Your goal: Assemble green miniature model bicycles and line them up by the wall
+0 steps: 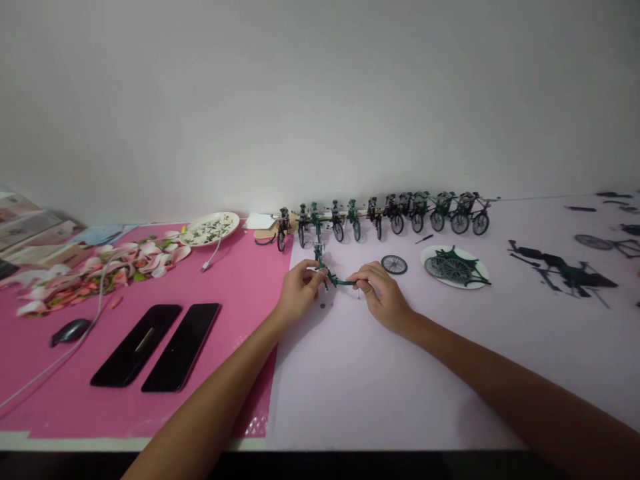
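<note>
Between my two hands is a dark green miniature bicycle frame (343, 283), held a little above the pale sheet. My left hand (302, 287) pinches its left end, where handlebar-like parts (319, 251) stick up. The fingers of my right hand (383, 293) are closed on its right end, and a thin pin-like piece (359, 294) hangs below them. Just beyond my right hand lies a loose spoked wheel (394, 265). A small dark piece (323, 306) rests on the sheet under the frame. My fingertips hide the exact contact points.
Several finished miniature bicycles (397, 223) line the wall. A white plate (429, 253) holds wheels and frame parts; dark parts (565, 267) lie further right. On the pink left side are two phones (183, 347), petals (107, 270), a plate of small pieces (235, 223) and a cable (101, 293).
</note>
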### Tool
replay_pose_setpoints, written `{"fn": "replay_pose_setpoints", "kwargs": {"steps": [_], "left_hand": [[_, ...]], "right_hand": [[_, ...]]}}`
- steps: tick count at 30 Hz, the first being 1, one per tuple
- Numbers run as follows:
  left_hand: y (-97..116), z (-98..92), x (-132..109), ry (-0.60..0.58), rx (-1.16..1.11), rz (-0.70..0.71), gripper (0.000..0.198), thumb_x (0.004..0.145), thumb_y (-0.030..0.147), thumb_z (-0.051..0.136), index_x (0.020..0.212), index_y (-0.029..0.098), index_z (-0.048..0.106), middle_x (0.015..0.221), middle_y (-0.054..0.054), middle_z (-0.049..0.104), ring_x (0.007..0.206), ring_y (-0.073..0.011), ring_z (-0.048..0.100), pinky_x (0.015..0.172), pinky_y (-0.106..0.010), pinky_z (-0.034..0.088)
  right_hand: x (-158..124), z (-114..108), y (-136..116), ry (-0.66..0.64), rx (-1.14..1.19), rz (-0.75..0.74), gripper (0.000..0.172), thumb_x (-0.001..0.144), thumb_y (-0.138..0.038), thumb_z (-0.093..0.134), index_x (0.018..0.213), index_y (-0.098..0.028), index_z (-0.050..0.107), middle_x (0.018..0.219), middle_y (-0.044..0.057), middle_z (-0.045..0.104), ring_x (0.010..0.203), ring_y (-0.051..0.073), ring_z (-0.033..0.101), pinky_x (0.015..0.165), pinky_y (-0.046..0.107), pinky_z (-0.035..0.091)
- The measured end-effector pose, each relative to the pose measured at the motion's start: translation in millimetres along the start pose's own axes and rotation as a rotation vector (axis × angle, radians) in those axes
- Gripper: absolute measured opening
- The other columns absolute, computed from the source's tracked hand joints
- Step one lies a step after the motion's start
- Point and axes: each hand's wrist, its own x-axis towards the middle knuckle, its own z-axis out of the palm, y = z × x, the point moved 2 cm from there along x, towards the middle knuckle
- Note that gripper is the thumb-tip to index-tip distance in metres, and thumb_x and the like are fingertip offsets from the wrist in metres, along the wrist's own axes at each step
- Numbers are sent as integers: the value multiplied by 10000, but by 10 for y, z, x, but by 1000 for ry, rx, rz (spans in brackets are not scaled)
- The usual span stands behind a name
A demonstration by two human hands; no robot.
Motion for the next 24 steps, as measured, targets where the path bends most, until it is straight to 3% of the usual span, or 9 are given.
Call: {"fn": "replay_pose_setpoints", "kwargs": {"steps": [8,15,24], "left_hand": [[36,33,-22,-62,-22,-20,396,848,530,739,971,183,593,759,-25,761,412,-108,563,482,-256,437],[113,31,-39,-113,-72,-74,435,790,526,807,957,175,611,742,-52,769,438,-158,638,520,-290,497],[134,19,-37,-180,-71,-86,436,804,521,801,965,164,609,764,-63,777,439,-158,655,482,-254,453]], "right_hand": [[-5,-5,16,-49,14,60,306,1100,-354,427,1043,-237,705,802,59,663,860,249,607,760,403,517],[-9,-7,38,-75,-7,55,354,1110,-309,350,1060,-235,693,803,61,632,836,246,582,751,403,503],[-4,-10,8,-118,-52,36,195,1078,-294,477,1095,-239,662,947,67,661,927,251,597,897,441,492]]}}
